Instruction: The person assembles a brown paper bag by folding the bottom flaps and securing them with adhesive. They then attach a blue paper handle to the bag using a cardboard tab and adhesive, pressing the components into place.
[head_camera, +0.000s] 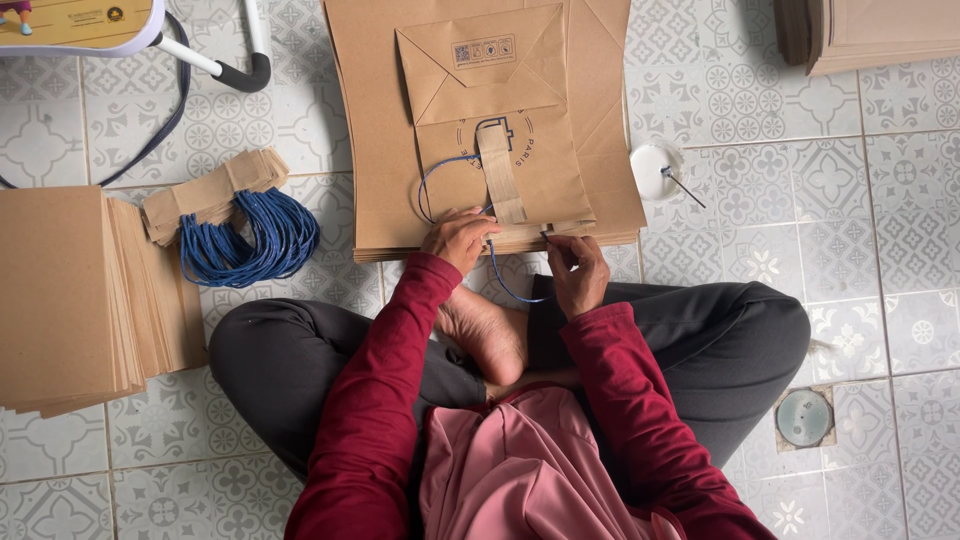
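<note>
Our left hand (458, 240) and right hand (577, 272) pinch the thin, limp blue cord (510, 290) at the light, creasable paper bag (500, 170), best gripped near its ends.

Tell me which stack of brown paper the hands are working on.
The middle stack of paper bags, before the crossed legs. Left hand and right hand rest on its near edge; the other stacks lie untouched.

Matt brown kraft paper bag (480, 120) under the left hand (458, 238), with a smooth blue cord (440, 175), perhaps plastic-coated. Right hand (578, 270) pinches a paper strip (502, 180). Glazed patterned tile floor (800, 230) looks faintly glossy. Sleeves (385, 370) are soft red cloth.
</note>
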